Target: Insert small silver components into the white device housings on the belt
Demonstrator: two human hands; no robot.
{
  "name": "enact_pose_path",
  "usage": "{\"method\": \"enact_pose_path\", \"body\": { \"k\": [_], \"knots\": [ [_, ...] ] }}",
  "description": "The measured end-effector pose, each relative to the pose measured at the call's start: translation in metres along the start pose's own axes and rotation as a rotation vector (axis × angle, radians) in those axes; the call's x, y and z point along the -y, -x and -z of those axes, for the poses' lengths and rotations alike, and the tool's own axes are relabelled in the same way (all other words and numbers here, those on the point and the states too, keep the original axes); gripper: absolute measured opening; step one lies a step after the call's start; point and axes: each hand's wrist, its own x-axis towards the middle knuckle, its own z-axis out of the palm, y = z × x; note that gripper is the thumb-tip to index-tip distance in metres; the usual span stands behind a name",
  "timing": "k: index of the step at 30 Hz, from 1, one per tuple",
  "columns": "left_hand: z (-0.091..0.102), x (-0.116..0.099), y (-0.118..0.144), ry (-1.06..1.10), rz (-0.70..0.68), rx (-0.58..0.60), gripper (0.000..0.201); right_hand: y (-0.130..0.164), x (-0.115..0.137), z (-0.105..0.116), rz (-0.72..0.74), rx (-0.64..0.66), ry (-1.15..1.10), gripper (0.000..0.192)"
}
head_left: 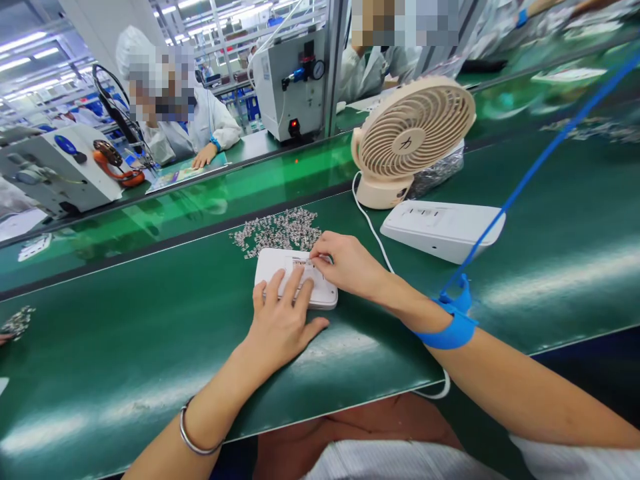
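A white plastic housing (325, 293) lies flat on the green work surface in front of me. My left hand (280, 310) rests on it with spread fingers, pressing on its top face near a recessed slot. At the housing's upper right edge, my right hand (343, 260) pinches with thumb and forefinger over the recess. Whatever sits between those fingertips is too small to make out. Just behind the housing is a loose pile of small shiny metal parts (280, 230).
A beige desk fan (407, 140) with a white cable stands behind to the right. Beside it lies another white housing (445, 227). A blue wrist strap (453, 327) with a taut cord crosses the right side. Across the bench sits a co-worker (175, 113) near grey machines.
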Motion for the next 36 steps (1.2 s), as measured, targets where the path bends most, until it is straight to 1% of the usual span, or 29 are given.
{"method": "enact_pose_path", "body": {
  "k": [3, 6, 9, 14, 19, 25, 28, 32, 36],
  "knots": [
    [-0.002, -0.001, 0.001, 0.017, 0.009, 0.02, 0.046, 0.0, 0.0, -0.001, -0.036, 0.06, 0.076, 0.02],
    [-0.003, 0.0, 0.001, 0.025, 0.015, 0.028, 0.045, 0.0, 0.002, -0.002, -0.033, 0.065, 0.124, 0.022],
    [-0.003, 0.0, 0.0, 0.004, 0.009, -0.005, 0.043, 0.0, 0.005, -0.001, -0.049, 0.075, 0.153, 0.021],
    [-0.004, -0.001, -0.001, -0.021, -0.011, -0.051, 0.041, 0.0, 0.01, 0.004, -0.097, 0.159, 0.162, 0.021],
    [-0.006, -0.001, -0.002, -0.039, -0.009, -0.123, 0.04, 0.001, 0.013, 0.003, -0.127, 0.164, 0.204, 0.019],
    [-0.007, -0.002, -0.003, -0.051, -0.009, -0.138, 0.039, 0.001, 0.016, 0.006, -0.136, 0.211, 0.181, 0.018],
    [-0.008, -0.002, -0.003, -0.055, -0.01, -0.137, 0.04, 0.003, 0.018, 0.003, -0.143, 0.204, 0.226, 0.017],
    [-0.008, -0.002, -0.002, -0.05, -0.005, -0.125, 0.04, 0.005, 0.02, -0.001, -0.118, 0.18, 0.296, 0.017],
    [-0.008, -0.003, -0.002, -0.052, -0.002, -0.122, 0.039, 0.007, 0.018, -0.005, -0.091, 0.132, 0.321, 0.016]
  ]
}}
